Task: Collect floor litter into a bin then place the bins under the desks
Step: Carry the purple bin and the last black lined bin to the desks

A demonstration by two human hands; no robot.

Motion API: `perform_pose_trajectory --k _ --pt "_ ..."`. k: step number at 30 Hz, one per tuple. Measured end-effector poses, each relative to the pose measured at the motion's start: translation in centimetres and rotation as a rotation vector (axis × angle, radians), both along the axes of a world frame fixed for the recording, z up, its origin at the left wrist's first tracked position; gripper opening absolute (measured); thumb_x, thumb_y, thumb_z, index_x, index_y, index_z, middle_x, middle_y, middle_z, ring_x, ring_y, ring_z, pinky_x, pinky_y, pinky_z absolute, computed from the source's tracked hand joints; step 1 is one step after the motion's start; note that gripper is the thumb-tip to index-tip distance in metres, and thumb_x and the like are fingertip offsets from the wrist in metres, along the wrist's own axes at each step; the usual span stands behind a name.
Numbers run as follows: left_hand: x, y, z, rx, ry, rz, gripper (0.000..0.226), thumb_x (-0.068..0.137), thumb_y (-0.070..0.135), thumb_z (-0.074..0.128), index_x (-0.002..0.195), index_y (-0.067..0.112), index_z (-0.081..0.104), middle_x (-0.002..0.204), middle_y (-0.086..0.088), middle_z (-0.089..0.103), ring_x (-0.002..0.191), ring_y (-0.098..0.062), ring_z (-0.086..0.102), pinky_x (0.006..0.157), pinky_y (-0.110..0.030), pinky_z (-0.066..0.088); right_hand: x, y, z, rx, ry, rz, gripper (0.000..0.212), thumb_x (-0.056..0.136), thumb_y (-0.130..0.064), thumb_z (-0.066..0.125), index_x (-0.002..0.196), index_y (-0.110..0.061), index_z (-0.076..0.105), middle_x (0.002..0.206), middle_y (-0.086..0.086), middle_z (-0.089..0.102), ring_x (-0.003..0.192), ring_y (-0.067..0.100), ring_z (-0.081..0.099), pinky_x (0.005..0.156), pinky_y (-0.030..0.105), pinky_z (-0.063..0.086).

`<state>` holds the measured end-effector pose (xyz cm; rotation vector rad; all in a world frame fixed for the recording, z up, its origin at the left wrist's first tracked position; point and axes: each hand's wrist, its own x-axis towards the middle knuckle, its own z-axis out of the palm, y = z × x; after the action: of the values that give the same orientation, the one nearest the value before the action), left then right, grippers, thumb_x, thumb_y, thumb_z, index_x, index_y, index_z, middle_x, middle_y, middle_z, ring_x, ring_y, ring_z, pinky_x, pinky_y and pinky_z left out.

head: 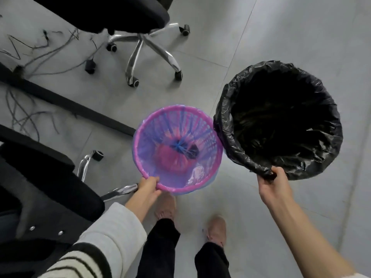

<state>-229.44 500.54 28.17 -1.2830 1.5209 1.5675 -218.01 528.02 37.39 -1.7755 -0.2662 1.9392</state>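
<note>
My left hand (148, 187) grips the near rim of a small pink lattice bin (138, 157) lined with a clear bluish bag. Some dark and pale litter (192, 151) lies at its bottom. My right hand (274, 184) grips the near rim of a larger bin (226, 117) lined with a black bag, whose inside is too dark to see. Both bins hang above the grey floor, side by side and nearly touching, in front of my feet.
A black office chair (50, 197) stands close at the left, another chair with a chrome star base (144, 45) at the top. A dark desk bar (76, 106) crosses the left floor, with loose cables (30, 117) around it. Bare grey tiles (301, 37) lie to the right.
</note>
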Motion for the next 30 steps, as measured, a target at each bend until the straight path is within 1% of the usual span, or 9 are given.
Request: perform_pose_trajectory --k 4,7,12,16,20,22,24,27,30 --pt "-3.5 -0.8 -7.3 -0.013 -0.022 0.042 0.051 0.089 -0.014 0.031 0.138 0.001 0.036 0.094 -0.013 0.056 0.072 -0.020 0.053 0.062 -0.039 0.056 -1.2 -1.5 -7.7 -0.041 -0.010 0.038 0.013 0.088 0.002 0.047 0.079 -0.007 0.051 0.071 0.004 0.063 0.067 0.012 0.062 0.052 0.023 0.057" --pt "-5.9 -1.6 -10.0 -0.040 -0.010 0.086 0.052 0.089 -0.014 0.028 0.139 0.001 0.034 0.083 -0.011 0.053 0.071 -0.021 0.053 0.084 -0.039 0.044 -1.6 -2.4 -10.9 -0.070 -0.022 0.017 0.013 0.088 0.001 0.047 0.082 -0.008 0.054 0.061 0.001 0.066 0.059 0.010 0.066 0.053 0.021 0.057" --pt "-9.7 -3.5 -13.3 -0.073 -0.008 0.143 0.053 0.091 -0.011 0.030 0.142 0.004 0.033 0.083 -0.007 0.053 0.071 -0.018 0.054 0.079 -0.030 0.048 -2.6 -3.6 -14.0 -0.103 -0.079 0.039 0.009 0.088 0.000 0.050 0.084 -0.008 0.053 0.070 0.003 0.065 0.058 0.010 0.066 0.051 0.022 0.056" --pt "-11.5 -3.4 -13.6 -0.068 0.042 0.220 0.047 0.093 -0.008 0.035 0.136 0.011 0.041 0.084 -0.004 0.055 0.070 -0.016 0.055 0.043 -0.028 0.054 -3.4 -3.8 -14.4 -0.113 -0.114 0.075 0.010 0.089 -0.001 0.049 0.083 -0.008 0.053 0.081 0.004 0.061 0.074 0.013 0.061 0.053 0.022 0.058" --pt "-12.6 -3.0 -13.3 -0.069 0.094 0.273 0.042 0.096 0.005 0.043 0.138 0.011 0.040 0.118 -0.010 0.059 0.099 -0.026 0.063 0.076 -0.039 0.052 -4.1 -3.6 -13.7 -0.110 -0.127 0.111 0.012 0.090 -0.001 0.048 0.083 -0.008 0.054 0.083 0.004 0.060 0.076 0.013 0.061 0.054 0.024 0.059" --pt "-12.8 -2.8 -13.1 -0.094 0.100 0.284 0.042 0.097 0.013 0.045 0.139 0.015 0.040 0.128 -0.005 0.056 0.115 -0.026 0.059 0.075 -0.039 0.051 -4.2 -3.5 -13.2 -0.105 -0.141 0.135 0.014 0.091 -0.002 0.047 0.081 -0.009 0.054 0.082 0.003 0.060 0.075 0.012 0.060 0.058 0.024 0.059" --pt "-12.6 -2.5 -12.2 -0.092 0.101 0.305 0.044 0.097 0.023 0.048 0.139 0.016 0.039 0.138 -0.005 0.052 0.109 -0.025 0.059 0.066 -0.036 0.055 -4.2 -3.3 -12.7 -0.107 -0.141 0.148 0.014 0.092 -0.002 0.047 0.081 -0.010 0.053 0.082 0.003 0.060 0.075 0.011 0.060 0.059 0.024 0.058" --pt "-10.8 -1.7 -10.4 -0.214 -0.006 0.155 0.061 0.092 0.039 0.052 0.142 0.013 0.028 0.148 -0.009 0.035 0.125 -0.031 0.046 0.091 -0.048 0.050 -3.6 -3.1 -12.0 -0.104 -0.147 0.150 0.014 0.092 -0.001 0.048 0.081 -0.008 0.053 0.082 0.003 0.060 0.076 0.012 0.061 0.060 0.026 0.059" --pt "-7.8 -0.5 -7.7 -0.291 -0.085 -0.025 0.057 0.094 0.029 0.050 0.142 0.008 0.026 0.146 -0.011 0.033 0.131 -0.031 0.039 0.102 -0.050 0.041 -2.7 -3.2 -10.7 -0.094 -0.206 0.176 0.013 0.090 0.001 0.048 0.081 -0.007 0.050 0.084 0.006 0.059 0.076 0.015 0.060 0.070 0.032 0.059"
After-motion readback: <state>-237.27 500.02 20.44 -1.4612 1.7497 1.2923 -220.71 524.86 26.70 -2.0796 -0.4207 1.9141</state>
